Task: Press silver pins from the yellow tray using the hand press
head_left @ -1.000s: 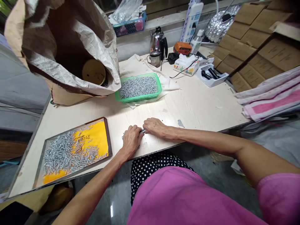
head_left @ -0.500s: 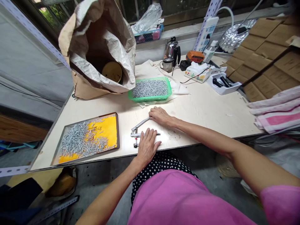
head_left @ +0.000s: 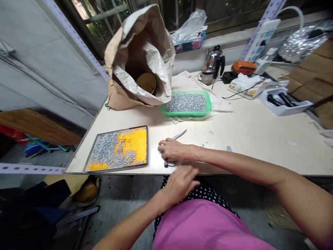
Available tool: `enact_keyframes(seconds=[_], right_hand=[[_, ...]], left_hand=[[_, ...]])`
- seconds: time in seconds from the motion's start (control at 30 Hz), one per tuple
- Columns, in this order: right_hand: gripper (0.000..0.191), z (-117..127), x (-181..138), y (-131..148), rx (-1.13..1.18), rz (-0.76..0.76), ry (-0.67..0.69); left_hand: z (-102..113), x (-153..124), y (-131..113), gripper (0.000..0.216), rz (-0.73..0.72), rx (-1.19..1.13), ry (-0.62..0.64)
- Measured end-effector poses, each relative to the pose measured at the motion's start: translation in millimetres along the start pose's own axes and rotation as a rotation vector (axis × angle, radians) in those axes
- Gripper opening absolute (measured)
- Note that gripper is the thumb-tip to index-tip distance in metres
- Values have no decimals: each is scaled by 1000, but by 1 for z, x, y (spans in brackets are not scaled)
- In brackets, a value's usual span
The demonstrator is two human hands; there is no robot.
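Observation:
My right hand [head_left: 173,151] rests on a small metal plier-like tool [head_left: 179,135] near the table's front edge, fingers curled over it; one handle sticks out behind the hand and the head shows below it. My left hand [head_left: 182,183] hangs blurred just off the table edge, over my lap, holding nothing I can make out. Left of the hands lies a flat tray with a yellow bottom [head_left: 135,144], partly covered with small silver metal pieces. A green basket [head_left: 205,111] full of the same pieces stands further back.
A big open paper sack [head_left: 145,52] stands at the back left. A kettle and cup [head_left: 212,67], tissue box [head_left: 246,88], white tray with dark objects [head_left: 283,100] and cardboard boxes crowd the back right. Metal shelving rails run at the left.
My left hand has come off the tool and pulled back past the table edge. My right hand has moved from the upper handle down onto the tool. The view has shifted left.

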State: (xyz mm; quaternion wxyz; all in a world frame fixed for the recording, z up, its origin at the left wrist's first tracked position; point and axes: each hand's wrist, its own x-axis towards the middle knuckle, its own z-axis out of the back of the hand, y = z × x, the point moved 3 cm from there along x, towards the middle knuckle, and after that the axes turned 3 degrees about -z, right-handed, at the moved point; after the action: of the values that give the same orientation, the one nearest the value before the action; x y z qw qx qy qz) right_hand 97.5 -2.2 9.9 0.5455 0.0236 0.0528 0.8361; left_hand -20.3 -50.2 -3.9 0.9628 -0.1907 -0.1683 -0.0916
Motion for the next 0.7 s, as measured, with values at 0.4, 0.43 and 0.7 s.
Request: enact_keyframes(seconds=[0.4,0.43,0.7], right_hand=[[16,17,5,-11,359,-36,-482],[17,31,0,-21,382,-97,-599],[27,107,-65,-111,-34,-853,-702]], left_hand=[[144,-85,167,28,650,654,-26],[143,-84,179,29,672,665,40],[132,-75,222,32,597,633,348]])
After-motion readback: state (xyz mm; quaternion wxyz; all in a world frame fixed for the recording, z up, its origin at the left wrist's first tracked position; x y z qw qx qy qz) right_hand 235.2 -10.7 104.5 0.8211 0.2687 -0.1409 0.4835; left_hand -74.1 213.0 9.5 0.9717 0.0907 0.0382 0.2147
